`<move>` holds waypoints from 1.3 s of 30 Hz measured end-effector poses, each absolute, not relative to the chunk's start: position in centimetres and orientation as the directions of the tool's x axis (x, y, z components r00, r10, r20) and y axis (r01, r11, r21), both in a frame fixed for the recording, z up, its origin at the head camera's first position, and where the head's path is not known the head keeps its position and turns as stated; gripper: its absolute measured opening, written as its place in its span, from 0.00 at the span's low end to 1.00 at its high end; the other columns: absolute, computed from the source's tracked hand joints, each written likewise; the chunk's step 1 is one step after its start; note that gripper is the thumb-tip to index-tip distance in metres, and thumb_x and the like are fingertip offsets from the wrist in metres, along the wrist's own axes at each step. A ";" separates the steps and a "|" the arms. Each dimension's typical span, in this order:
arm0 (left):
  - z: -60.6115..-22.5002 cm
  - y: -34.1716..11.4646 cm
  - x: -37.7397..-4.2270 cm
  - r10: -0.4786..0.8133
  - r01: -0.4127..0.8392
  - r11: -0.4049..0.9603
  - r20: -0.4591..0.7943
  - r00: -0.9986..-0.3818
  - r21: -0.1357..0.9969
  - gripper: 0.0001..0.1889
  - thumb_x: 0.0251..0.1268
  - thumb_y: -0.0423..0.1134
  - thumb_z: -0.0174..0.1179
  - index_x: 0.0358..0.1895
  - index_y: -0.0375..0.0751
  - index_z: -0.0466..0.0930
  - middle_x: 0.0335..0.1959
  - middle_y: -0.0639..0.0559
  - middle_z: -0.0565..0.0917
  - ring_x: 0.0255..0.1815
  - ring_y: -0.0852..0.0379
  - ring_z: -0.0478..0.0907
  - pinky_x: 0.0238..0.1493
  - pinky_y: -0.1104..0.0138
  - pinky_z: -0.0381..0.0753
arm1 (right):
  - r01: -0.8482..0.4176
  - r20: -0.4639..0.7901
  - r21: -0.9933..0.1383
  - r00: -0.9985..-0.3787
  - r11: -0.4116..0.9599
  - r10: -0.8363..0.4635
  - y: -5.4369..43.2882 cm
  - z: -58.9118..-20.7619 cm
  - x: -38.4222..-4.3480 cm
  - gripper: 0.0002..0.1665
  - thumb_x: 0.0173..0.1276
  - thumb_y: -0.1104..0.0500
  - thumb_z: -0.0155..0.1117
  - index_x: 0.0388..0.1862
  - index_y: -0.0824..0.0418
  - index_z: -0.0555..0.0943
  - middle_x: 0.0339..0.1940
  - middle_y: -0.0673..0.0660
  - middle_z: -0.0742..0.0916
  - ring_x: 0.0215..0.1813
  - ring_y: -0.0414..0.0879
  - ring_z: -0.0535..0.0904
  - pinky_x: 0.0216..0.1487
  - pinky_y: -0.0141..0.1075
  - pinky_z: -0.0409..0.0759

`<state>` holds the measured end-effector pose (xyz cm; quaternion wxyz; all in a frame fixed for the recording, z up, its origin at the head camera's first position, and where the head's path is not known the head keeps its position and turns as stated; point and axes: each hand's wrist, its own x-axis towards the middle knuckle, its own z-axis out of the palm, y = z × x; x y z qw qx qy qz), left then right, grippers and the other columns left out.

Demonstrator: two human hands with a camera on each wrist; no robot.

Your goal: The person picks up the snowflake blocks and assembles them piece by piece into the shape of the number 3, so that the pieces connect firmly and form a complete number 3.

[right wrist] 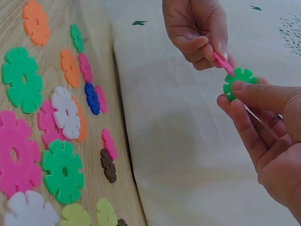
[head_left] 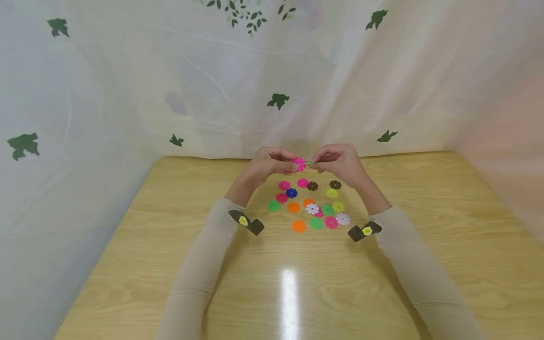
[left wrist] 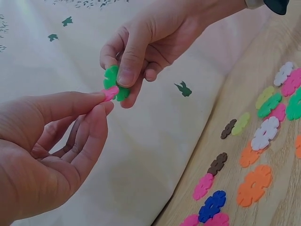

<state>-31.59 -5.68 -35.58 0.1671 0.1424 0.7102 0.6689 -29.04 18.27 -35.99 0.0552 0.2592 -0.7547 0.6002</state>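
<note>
Above the far part of the table, my left hand [head_left: 272, 163] pinches a pink notched disc [head_left: 299, 164] between thumb and fingers. Facing it, my right hand [head_left: 340, 160] pinches a green notched disc [right wrist: 240, 84], thumb across its face. The two discs meet edge to edge, roughly at right angles, the pink rim at the green one's notched rim. In the left wrist view the pink disc [left wrist: 111, 93] is mostly covered by my left fingertips. Below the hands, loose flower-shaped discs lie on the table, among them a blue one [head_left: 291, 193] and an orange one [head_left: 299, 226].
The wooden table [head_left: 170, 264] carries several more discs: white [head_left: 343, 218], yellow [head_left: 332, 193], brown [head_left: 335, 184] and green [head_left: 274, 205], some overlapping. A pale curtain [head_left: 238, 94] with green bird shapes hangs right behind the table's far edge. Both wrists wear dark straps.
</note>
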 end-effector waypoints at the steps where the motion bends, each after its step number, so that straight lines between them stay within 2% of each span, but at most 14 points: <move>1: -35.6 -5.7 -31.6 0.423 -0.026 0.066 -0.052 -0.905 0.997 0.13 0.61 0.28 0.70 0.49 0.32 0.88 0.34 0.51 0.91 0.39 0.47 0.90 0.51 0.56 0.88 | -0.457 0.393 -0.877 -0.859 0.148 -0.328 18.2 -36.0 -29.0 0.07 0.64 0.69 0.73 0.35 0.75 0.85 0.32 0.52 0.91 0.31 0.43 0.89 0.36 0.35 0.89; 5: -35.8 -5.7 -31.7 0.418 -0.039 0.060 -0.061 -0.906 0.997 0.13 0.61 0.28 0.70 0.50 0.32 0.87 0.34 0.51 0.91 0.38 0.48 0.90 0.53 0.53 0.87 | -0.438 0.369 -0.885 -0.866 0.158 -0.338 18.2 -35.9 -29.0 0.11 0.63 0.65 0.75 0.36 0.75 0.86 0.31 0.49 0.91 0.31 0.43 0.88 0.35 0.37 0.89; 11: -36.3 -5.6 -31.6 0.440 -0.098 0.015 -0.095 -0.893 0.995 0.15 0.63 0.25 0.67 0.53 0.26 0.84 0.31 0.53 0.90 0.32 0.55 0.89 0.61 0.46 0.82 | -0.418 0.342 -0.893 -0.871 0.166 -0.353 18.3 -35.9 -28.9 0.13 0.62 0.64 0.76 0.36 0.75 0.86 0.32 0.52 0.91 0.30 0.44 0.88 0.33 0.40 0.89; 16: -36.6 -5.3 -31.5 0.454 -0.107 -0.005 -0.093 -0.886 0.994 0.16 0.63 0.25 0.66 0.54 0.25 0.83 0.31 0.54 0.90 0.32 0.57 0.89 0.60 0.47 0.82 | -0.400 0.316 -0.895 -0.882 0.198 -0.350 18.2 -35.8 -28.6 0.10 0.62 0.67 0.75 0.35 0.75 0.86 0.31 0.52 0.91 0.27 0.44 0.86 0.32 0.41 0.89; 20: -36.6 -5.2 -31.5 0.457 -0.106 0.003 -0.096 -0.884 0.994 0.16 0.63 0.25 0.67 0.53 0.25 0.83 0.31 0.53 0.90 0.33 0.57 0.89 0.56 0.51 0.86 | -0.387 0.303 -0.899 -0.887 0.203 -0.347 18.2 -36.0 -28.6 0.09 0.63 0.67 0.75 0.35 0.75 0.85 0.29 0.51 0.90 0.27 0.43 0.86 0.33 0.39 0.89; 25: -36.4 -5.3 -31.6 0.447 -0.100 0.018 -0.098 -0.889 0.995 0.14 0.63 0.26 0.67 0.51 0.28 0.84 0.32 0.53 0.89 0.32 0.56 0.88 0.48 0.61 0.90 | -0.388 0.299 -0.897 -0.884 0.209 -0.359 18.2 -36.0 -28.9 0.11 0.63 0.65 0.75 0.37 0.74 0.84 0.32 0.51 0.90 0.33 0.43 0.87 0.39 0.35 0.89; 29: -36.3 -5.3 -31.8 0.447 -0.099 0.008 -0.092 -0.890 0.995 0.13 0.64 0.26 0.66 0.51 0.29 0.84 0.32 0.53 0.89 0.33 0.56 0.87 0.45 0.64 0.90 | -0.393 0.285 -0.888 -0.877 0.238 -0.386 18.1 -35.7 -29.1 0.09 0.65 0.66 0.73 0.40 0.72 0.84 0.35 0.54 0.90 0.37 0.43 0.87 0.44 0.32 0.88; 33: -36.4 -5.3 -31.9 0.463 -0.109 0.005 -0.098 -0.881 0.994 0.13 0.64 0.26 0.66 0.51 0.30 0.84 0.34 0.53 0.89 0.37 0.53 0.87 0.47 0.64 0.89 | -0.398 0.254 -0.867 -0.870 0.300 -0.422 18.6 -35.4 -29.2 0.09 0.67 0.64 0.72 0.43 0.69 0.85 0.40 0.58 0.90 0.42 0.42 0.87 0.46 0.31 0.87; 39: -36.4 -5.3 -31.9 0.463 -0.124 0.035 -0.126 -0.877 0.992 0.13 0.66 0.26 0.65 0.53 0.32 0.83 0.35 0.54 0.88 0.39 0.55 0.86 0.57 0.56 0.87 | -0.395 0.198 -0.829 -0.870 0.396 -0.452 20.2 -34.7 -29.6 0.18 0.67 0.62 0.73 0.54 0.64 0.83 0.50 0.61 0.89 0.48 0.40 0.86 0.49 0.29 0.86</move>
